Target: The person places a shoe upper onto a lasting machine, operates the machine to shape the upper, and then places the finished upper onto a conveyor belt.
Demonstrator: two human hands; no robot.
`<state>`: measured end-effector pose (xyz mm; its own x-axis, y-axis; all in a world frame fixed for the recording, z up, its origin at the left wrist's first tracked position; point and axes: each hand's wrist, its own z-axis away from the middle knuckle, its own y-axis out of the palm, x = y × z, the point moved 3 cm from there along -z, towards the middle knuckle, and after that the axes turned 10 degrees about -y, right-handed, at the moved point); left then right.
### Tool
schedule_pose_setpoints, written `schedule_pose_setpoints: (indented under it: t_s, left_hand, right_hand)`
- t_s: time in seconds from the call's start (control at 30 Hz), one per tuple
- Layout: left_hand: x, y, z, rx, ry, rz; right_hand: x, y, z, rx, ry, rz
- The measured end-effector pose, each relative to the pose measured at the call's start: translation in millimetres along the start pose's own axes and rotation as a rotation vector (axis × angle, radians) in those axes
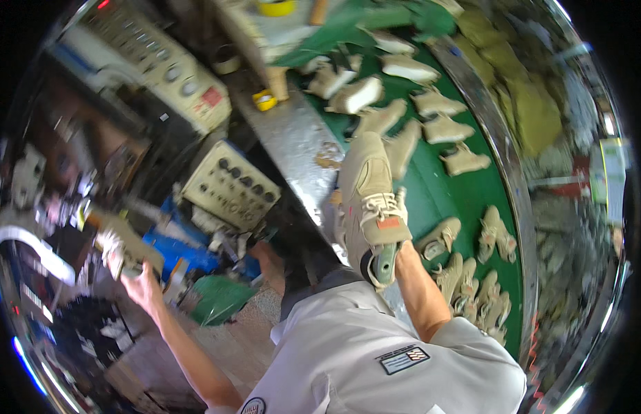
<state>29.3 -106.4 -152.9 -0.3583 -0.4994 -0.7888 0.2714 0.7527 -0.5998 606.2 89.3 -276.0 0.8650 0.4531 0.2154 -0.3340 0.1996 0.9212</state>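
Observation:
My left hand (144, 288), stretched out to the left beside the machines, grips a beige lace-up shoe (132, 247). Motion blurs that shoe. A second beige shoe (367, 181) is raised in front of me, toe pointing away, with pale laces and a reddish tongue label. A green shoe last (384, 263) shows in its opening. My right hand (406, 252) holds this shoe from behind, so its fingers are mostly hidden. Below and beyond it, several more beige shoes (441, 103) lie on a green conveyor belt (431, 196), some upright and some on their sides.
A metal ledge (293, 141) runs along the belt's left side. Control boxes with knobs (230, 186) stand to the left, near a blue container (186, 252) and a green plastic sheet (220, 299). Yellow tape (264, 101) sits by the ledge. Beyond the belt's right rail are olive-coloured piles (520, 96).

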Motion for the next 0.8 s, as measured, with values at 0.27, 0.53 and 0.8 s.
schedule_pose_setpoints:
  t_s: [0.27,0.53,0.8]
  left_hand:
    - [-30.8,-54.2,9.9,0.585,-0.292,0.462]
    - [14.3,-25.8,-32.8,0.461,-0.570,0.732]
    - [26.4,-38.0,-79.2,0.112,-0.450,0.894]
  right_hand:
    - [-242.6,186.5,-43.1,0.068,0.516,0.356]
    - [-396.7,247.5,-81.7,0.340,0.390,0.767]
    - [-463.2,273.8,-124.5,0.375,0.225,0.764]
